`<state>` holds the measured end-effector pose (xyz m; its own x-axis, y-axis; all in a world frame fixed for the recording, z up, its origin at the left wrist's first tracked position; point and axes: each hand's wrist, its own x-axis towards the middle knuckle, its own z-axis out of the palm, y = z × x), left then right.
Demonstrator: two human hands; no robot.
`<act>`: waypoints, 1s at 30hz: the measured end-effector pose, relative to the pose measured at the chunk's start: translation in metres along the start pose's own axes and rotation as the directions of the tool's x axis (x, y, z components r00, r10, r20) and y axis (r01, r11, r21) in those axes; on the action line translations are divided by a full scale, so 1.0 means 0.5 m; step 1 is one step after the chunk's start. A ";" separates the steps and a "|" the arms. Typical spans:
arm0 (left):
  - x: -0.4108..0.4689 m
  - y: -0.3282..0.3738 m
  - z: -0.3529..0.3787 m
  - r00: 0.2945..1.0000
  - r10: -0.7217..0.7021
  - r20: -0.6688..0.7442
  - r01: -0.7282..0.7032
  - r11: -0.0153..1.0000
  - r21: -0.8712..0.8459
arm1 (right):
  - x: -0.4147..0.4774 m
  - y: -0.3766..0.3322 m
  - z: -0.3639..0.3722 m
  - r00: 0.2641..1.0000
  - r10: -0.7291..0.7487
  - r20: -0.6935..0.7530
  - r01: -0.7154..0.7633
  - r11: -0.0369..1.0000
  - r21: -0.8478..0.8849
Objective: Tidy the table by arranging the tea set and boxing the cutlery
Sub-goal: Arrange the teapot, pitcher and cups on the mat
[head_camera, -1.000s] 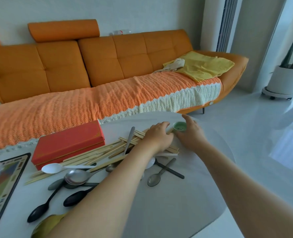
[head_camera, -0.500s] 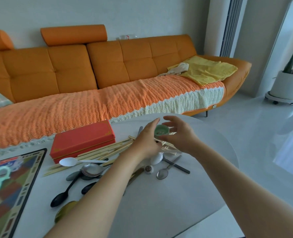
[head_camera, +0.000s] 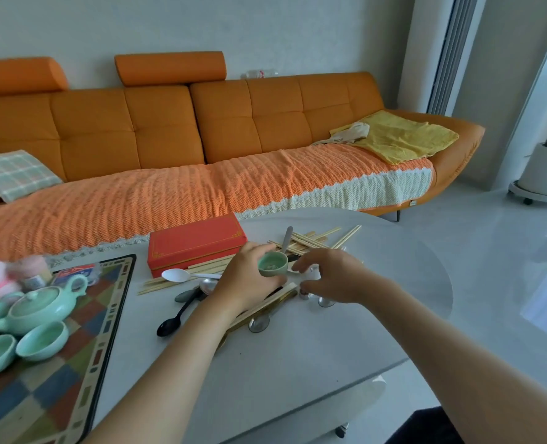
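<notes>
**Cup held over cutlery pile**

Far left of red box (head_camera: 195,241): patterned tray (head_camera: 112,315) w/ teapot (head_camera: 41,302), cups (head_camera: 43,342). White table (head_camera: 314,363); spoons (head_camera: 175,274), chopsticks (head_camera: 310,238) strewn in front and right of box. L hand (head_camera: 246,283) grips small green cup (head_camera: 273,263) just right of box, above pile. R hand (head_camera: 333,277) beside cup, fingers loose, holding nothing. Orange sofa (head_camera: 157,123) behind box; pale floor (head_camera: 490,235) far right.

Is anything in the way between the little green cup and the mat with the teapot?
Only low things. The left hand holds the teacup; toward the patterned mat lie a white spoon, a black spoon and chopsticks, all flat. Carried high, it likely clears them.
</notes>
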<state>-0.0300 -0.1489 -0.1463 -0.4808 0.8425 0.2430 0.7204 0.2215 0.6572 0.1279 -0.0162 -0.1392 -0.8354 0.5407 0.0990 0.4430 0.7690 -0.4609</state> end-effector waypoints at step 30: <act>-0.437 -0.244 -0.382 0.923 -0.321 -0.212 0.372 0.883 0.286 | 0.015 -0.527 0.279 0.896 -0.397 0.201 0.328 0.894 0.304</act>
<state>-0.1084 -0.4536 -0.1433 -0.7809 0.6026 0.1646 0.5999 0.6498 0.4668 -0.0403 -0.2624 -0.1402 -0.9894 0.1103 0.0943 0.0232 0.7617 -0.6475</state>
